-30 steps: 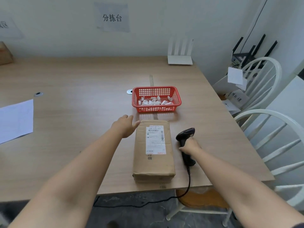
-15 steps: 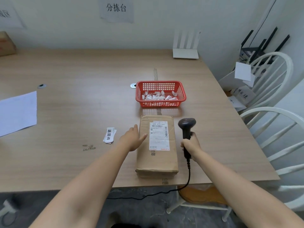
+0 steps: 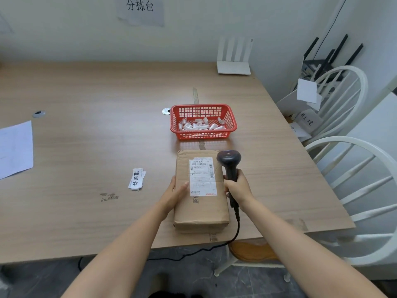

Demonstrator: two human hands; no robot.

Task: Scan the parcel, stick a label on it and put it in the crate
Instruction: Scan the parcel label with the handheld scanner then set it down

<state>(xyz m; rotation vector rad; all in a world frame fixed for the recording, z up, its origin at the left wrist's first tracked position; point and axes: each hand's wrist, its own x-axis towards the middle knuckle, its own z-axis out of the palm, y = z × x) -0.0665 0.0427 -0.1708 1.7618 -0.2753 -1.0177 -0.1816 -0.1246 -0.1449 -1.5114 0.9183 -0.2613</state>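
A brown cardboard parcel [image 3: 201, 208] lies flat near the table's front edge, with a white shipping slip [image 3: 202, 176] on its top. My left hand [image 3: 174, 195] rests against the parcel's left side, thumb on top. My right hand [image 3: 238, 189] grips the handle of a black corded barcode scanner [image 3: 229, 162], held upright just right of the parcel with its head over the slip's top right corner. A small stack of white labels [image 3: 136, 179] with black characters lies on the table to the left of the parcel.
A red plastic basket [image 3: 232, 122] holding several white scraps stands just behind the parcel. A white paper sheet [image 3: 15, 149] lies at the far left. A white router [image 3: 233, 67] is at the back. White chairs [image 3: 352, 160] stand along the table's right side.
My right hand has lifted the scanner upright and brought it in over the parcel's right edge. My left hand slid down the parcel's left side toward me. The label stack came into view.
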